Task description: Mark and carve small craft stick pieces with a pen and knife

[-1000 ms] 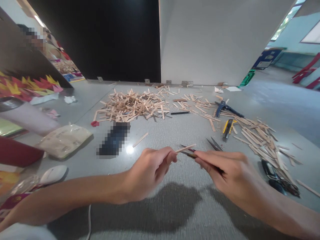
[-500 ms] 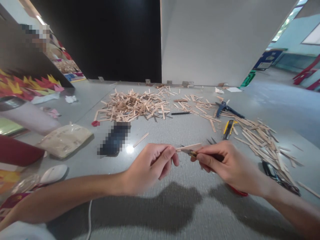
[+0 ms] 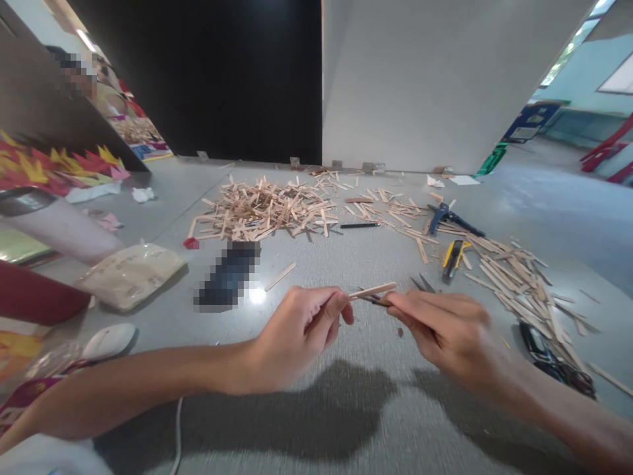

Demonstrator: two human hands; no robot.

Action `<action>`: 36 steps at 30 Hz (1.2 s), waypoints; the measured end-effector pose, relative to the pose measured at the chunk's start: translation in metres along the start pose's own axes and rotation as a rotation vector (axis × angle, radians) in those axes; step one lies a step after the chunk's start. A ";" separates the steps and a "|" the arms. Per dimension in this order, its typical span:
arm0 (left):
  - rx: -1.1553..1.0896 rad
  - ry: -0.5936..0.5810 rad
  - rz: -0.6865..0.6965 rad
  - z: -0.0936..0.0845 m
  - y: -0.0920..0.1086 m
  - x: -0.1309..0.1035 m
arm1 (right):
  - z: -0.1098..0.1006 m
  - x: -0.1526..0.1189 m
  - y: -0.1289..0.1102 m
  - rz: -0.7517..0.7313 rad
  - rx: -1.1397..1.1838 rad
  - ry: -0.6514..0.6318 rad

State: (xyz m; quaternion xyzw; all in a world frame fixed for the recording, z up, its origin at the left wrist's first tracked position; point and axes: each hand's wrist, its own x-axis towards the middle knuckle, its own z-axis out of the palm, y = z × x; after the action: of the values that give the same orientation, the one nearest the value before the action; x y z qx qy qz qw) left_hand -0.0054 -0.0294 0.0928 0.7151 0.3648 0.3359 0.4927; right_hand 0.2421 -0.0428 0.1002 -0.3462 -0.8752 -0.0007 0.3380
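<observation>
Gray tabletop (image 3: 309, 258) held scattered sticks (image 3: 262, 208) as, mid-frame, the left hand (image 3: 301, 330) pinched a wooden stick (image 3: 376, 289) and the right hand (image 3: 445, 323) gripped a pointed tool (image 3: 376, 301), apparently trimming; another pass would demand steadiness.

Against half a second ago: right hand (image 3: 440, 323) is rolled over, back upward; red piece at its near edge is now hidden; pointed blades (image 3: 424, 284) just beyond it show more. Small brown chip (image 3: 400, 332) newly visible, near side of its fingertips.
</observation>
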 end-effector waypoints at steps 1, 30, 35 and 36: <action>-0.001 -0.003 -0.001 0.000 0.000 0.000 | 0.000 0.000 0.000 -0.009 -0.012 0.000; -0.157 -0.001 0.023 0.010 -0.006 0.003 | 0.023 0.004 -0.008 0.171 0.249 0.145; -0.255 -0.070 -0.006 0.010 -0.007 0.000 | 0.023 0.000 -0.005 -0.008 0.053 0.223; -0.286 -0.083 -0.014 0.010 -0.007 0.000 | 0.023 0.000 -0.005 -0.036 0.017 0.239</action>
State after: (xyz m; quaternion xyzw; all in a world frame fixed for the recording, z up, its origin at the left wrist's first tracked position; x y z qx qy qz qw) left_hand 0.0018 -0.0321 0.0832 0.6483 0.2973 0.3511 0.6066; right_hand 0.2256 -0.0412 0.0836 -0.3249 -0.8347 -0.0409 0.4428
